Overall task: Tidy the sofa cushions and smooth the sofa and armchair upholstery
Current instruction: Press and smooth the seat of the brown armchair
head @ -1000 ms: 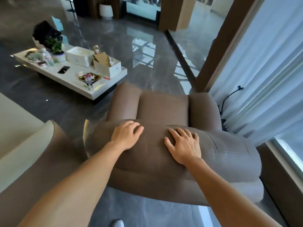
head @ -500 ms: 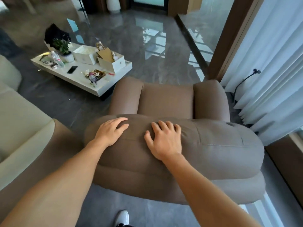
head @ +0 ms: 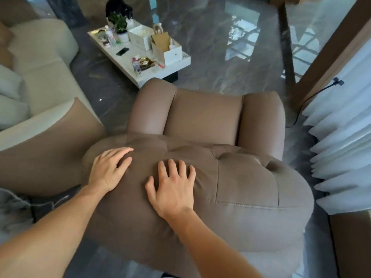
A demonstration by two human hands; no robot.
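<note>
Home living room, brown armchair (head: 202, 117), cream sofa (head: 40, 63), cluttered coffee table (head: 140, 73), white curtains (head: 341, 137), glossy marble floor (head: 210, 47)

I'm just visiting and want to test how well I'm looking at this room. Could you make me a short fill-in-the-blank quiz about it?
1. Both hands lie palm-down on the top of the brown ____'s backrest.
2. The left hand lies nearer the cream ____ than the right hand does.
3. On the white coffee table, the flat black object is a ____.
4. White ____ hang to the right of the chair.

Missing words: armchair; sofa; phone; curtains
</note>
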